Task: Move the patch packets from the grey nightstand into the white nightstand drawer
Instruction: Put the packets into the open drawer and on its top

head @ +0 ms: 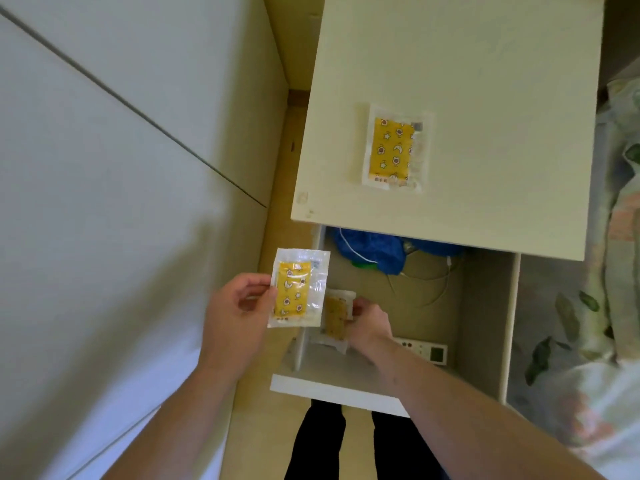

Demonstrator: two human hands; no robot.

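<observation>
Head view: yellow star-printed patch packet [298,288], clear-edged; another looks blurred.

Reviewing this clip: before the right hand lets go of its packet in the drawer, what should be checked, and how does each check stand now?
1. Drawer open: ok.
2. Right hand inside the drawer, gripping a packet: ok.
3. Landing spot free of the white cable and remote: ok.
4. Left hand pinches the second packet securely: ok.
5. All packets accounted for: not ok, one still lies on the nightstand top.
6. Packet touching the drawer floor: cannot tell.
</observation>
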